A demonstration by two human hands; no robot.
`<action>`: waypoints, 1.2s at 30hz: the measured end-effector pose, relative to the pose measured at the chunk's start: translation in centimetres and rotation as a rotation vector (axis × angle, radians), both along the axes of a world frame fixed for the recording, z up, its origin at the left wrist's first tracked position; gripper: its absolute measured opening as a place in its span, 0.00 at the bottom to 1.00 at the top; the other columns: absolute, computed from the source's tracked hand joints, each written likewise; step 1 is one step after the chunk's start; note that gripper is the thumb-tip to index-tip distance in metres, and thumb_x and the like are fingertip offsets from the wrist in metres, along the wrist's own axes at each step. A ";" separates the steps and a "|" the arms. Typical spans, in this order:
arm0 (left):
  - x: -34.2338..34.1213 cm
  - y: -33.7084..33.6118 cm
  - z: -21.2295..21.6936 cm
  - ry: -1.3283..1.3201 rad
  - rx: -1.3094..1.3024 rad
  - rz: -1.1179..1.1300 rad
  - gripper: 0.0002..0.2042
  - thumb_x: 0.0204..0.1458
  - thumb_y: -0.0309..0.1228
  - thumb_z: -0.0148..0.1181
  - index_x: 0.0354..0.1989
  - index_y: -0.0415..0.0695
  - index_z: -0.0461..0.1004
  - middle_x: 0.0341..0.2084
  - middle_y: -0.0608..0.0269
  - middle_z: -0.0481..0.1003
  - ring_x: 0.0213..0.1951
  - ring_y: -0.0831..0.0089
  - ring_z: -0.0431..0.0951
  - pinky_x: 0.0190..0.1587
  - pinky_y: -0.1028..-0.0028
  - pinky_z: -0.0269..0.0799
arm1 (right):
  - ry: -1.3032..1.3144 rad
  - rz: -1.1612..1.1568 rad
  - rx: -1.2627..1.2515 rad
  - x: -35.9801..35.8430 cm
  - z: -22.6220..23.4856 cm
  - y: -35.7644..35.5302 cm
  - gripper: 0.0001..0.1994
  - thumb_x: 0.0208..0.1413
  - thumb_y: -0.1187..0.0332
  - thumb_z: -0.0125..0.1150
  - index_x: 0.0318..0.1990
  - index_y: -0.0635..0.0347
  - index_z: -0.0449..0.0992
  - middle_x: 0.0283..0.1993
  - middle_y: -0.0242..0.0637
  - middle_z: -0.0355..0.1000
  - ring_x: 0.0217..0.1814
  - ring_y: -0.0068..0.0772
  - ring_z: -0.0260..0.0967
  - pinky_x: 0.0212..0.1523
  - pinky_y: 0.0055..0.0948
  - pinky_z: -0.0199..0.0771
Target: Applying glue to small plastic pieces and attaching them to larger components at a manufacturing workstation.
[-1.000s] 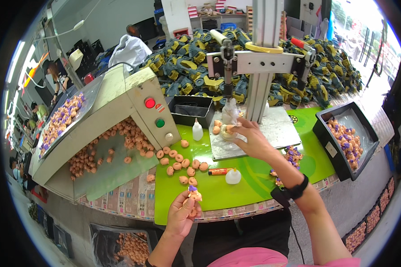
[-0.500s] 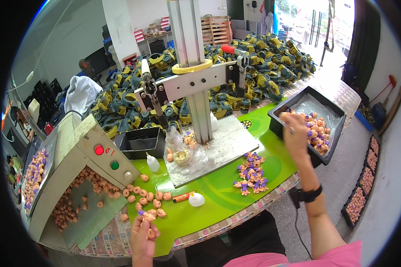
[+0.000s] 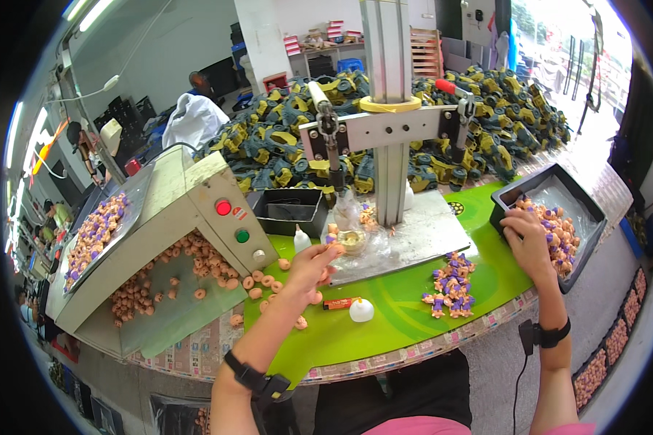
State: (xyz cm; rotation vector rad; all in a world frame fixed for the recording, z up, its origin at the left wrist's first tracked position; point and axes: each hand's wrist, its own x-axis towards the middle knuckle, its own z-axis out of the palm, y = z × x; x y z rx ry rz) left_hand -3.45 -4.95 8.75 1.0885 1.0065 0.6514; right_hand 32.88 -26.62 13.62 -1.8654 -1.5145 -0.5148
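My left hand (image 3: 313,270) is closed on a small peach-and-purple toy figure (image 3: 332,238), beside the clear, round fixture (image 3: 352,241) on the press's white base plate (image 3: 435,230). Another round peach piece shows under its fingers, partly hidden. At the near left edge of a black tray (image 3: 593,243), my right hand (image 3: 527,238) has loosely bent fingers and nothing visible between them. Several peach-and-purple figures (image 3: 559,235) lie in that tray on clear plastic. More figures (image 3: 453,284) are heaped on the green mat (image 3: 392,319) between my hands.
A metal press column (image 3: 392,174) with toggle clamps stands mid-table. Left is a beige machine (image 3: 210,181) with loose peach heads (image 3: 134,293) in its opening. A white bottle (image 3: 361,310) and orange tube (image 3: 339,304) lie near. Yellow-grey toy vehicles (image 3: 268,138) pile up behind.
My left hand has moved up and right from the loose heads to the press fixture, carrying the figure. My right hand stays by the tray, its fingers lower and bent. The view has shifted left.
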 end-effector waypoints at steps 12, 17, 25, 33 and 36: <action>4.6 2.9 -5.7 0.263 0.777 0.149 0.12 0.46 0.28 0.67 0.39 0.36 0.78 0.34 0.66 0.63 0.34 0.78 0.66 0.35 0.80 0.63 | 0.087 0.610 -0.155 -11.4 4.3 4.3 0.06 0.51 0.73 0.60 0.35 0.63 0.78 0.40 0.40 0.75 0.44 0.43 0.70 0.49 0.36 0.69; 5.2 2.7 -6.9 0.175 0.968 0.231 0.11 0.47 0.27 0.67 0.37 0.36 0.77 0.32 0.64 0.64 0.31 0.76 0.66 0.34 0.77 0.65 | 0.005 0.730 0.161 -15.2 8.1 10.2 0.08 0.52 0.73 0.60 0.39 0.63 0.76 0.42 0.41 0.74 0.46 0.45 0.69 0.48 0.40 0.68; 4.9 2.3 -6.4 0.248 1.110 0.206 0.10 0.48 0.27 0.65 0.36 0.35 0.74 0.32 0.59 0.66 0.30 0.69 0.69 0.33 0.73 0.67 | 0.312 0.506 0.017 -18.8 14.5 21.6 0.34 0.49 0.64 0.67 0.61 0.71 0.60 0.44 0.52 0.74 0.44 0.48 0.73 0.49 0.41 0.69; 4.5 2.5 -5.9 0.232 1.049 0.119 0.10 0.48 0.25 0.63 0.37 0.35 0.72 0.32 0.61 0.67 0.32 0.70 0.70 0.35 0.73 0.68 | 0.745 1.026 0.401 -20.0 17.3 16.4 0.33 0.48 0.68 0.68 0.60 0.70 0.60 0.38 0.41 0.76 0.40 0.30 0.74 0.43 0.25 0.73; 3.3 3.7 -9.3 0.096 0.980 0.263 0.10 0.49 0.23 0.59 0.40 0.38 0.71 0.35 0.57 0.70 0.36 0.69 0.75 0.35 0.75 0.70 | 0.048 1.115 0.567 -20.8 15.9 11.8 0.14 0.48 0.69 0.67 0.42 0.64 0.77 0.31 0.35 0.76 0.35 0.32 0.75 0.45 0.28 0.70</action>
